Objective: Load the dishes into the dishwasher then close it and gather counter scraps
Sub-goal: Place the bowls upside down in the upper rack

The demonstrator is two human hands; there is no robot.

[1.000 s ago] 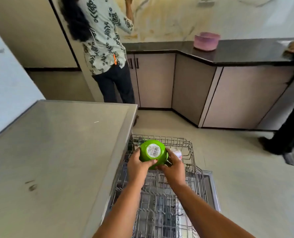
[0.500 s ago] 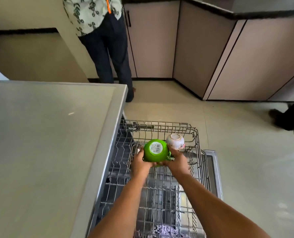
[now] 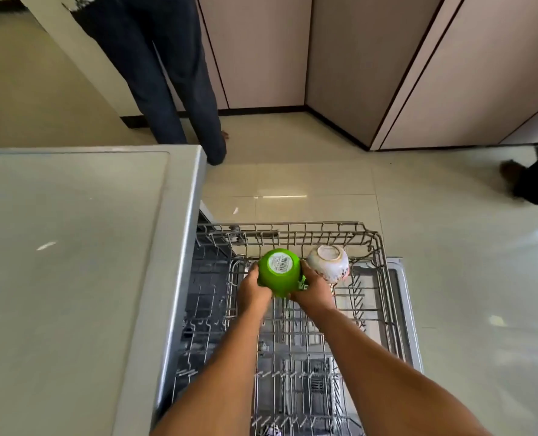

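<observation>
I hold the round green plastic bowl point(image 3: 279, 272) upside down at the centre of the frame, its barcode sticker facing up, over the far end of the pulled-out grey wire dishwasher rack point(image 3: 368, 234). My left hand point(image 3: 252, 289) cups its left side and my right hand point(image 3: 312, 289) its right side, fingers curled round the wall, both equally near. Just right of it, touching or nearly so, sits the overturned white patterned ceramic bowl point(image 3: 328, 262). I judge the green bowl must go straight down onto the tines beside it, without knocking it.
</observation>
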